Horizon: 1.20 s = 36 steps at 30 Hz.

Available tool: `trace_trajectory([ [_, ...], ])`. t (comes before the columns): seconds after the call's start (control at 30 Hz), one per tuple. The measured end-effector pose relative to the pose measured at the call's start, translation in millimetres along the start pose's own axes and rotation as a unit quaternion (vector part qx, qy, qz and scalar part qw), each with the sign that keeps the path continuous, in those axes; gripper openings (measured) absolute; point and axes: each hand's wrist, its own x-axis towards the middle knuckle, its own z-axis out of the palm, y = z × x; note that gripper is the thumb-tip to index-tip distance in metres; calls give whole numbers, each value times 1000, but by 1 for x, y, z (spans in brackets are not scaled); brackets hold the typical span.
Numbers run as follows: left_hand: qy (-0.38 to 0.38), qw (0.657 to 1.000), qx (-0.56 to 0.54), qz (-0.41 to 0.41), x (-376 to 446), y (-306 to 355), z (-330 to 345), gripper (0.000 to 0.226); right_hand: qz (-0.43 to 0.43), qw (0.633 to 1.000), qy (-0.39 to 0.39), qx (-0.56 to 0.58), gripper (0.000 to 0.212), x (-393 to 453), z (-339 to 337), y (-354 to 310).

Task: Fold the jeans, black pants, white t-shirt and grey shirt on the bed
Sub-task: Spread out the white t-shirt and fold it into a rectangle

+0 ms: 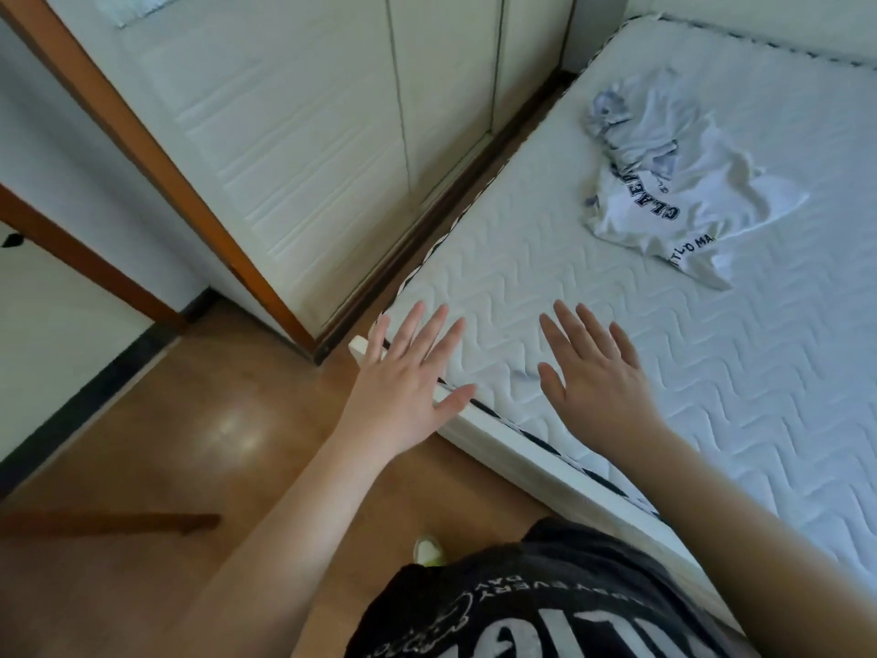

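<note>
Both hands' fingers (429, 332) splayed, empty; crumpled white t-shirt (683, 192) lengthwise up the bed (783, 372).

The bed (712, 372) is showing a white mattress quilted in zigzag lines, its edge piped in dark and white stripes. The white t-shirt (674, 192) is carrying navy lettering. The floor (190, 444) is glowing glossy brown.

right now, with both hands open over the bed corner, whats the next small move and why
Probably reach the right hand forward to the t-shirt. It lies crumpled on the bed, beyond both hands; the left hand and right are spread flat and hold nothing.
</note>
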Motion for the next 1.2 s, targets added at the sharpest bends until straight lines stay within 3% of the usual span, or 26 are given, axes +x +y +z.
trace_trajectory([
  [0.27, 16, 990, 1, 141, 138, 15, -7, 75, 164, 986, 22, 8, 61, 30, -8, 74],
  [0.43, 3, 975, 28, 222, 218, 34, -7, 81, 212, 976, 28, 30, 62, 72, -8, 123],
  [0.9, -16, 965, 10, 263, 428, 58, 19, 73, 252, 968, 6, 25, 63, 215, 0, 241],
  [1.2, -58, 955, 6, 290, 576, 69, 147, 69, 308, 948, -48, 57, 74, 321, 100, 337],
])
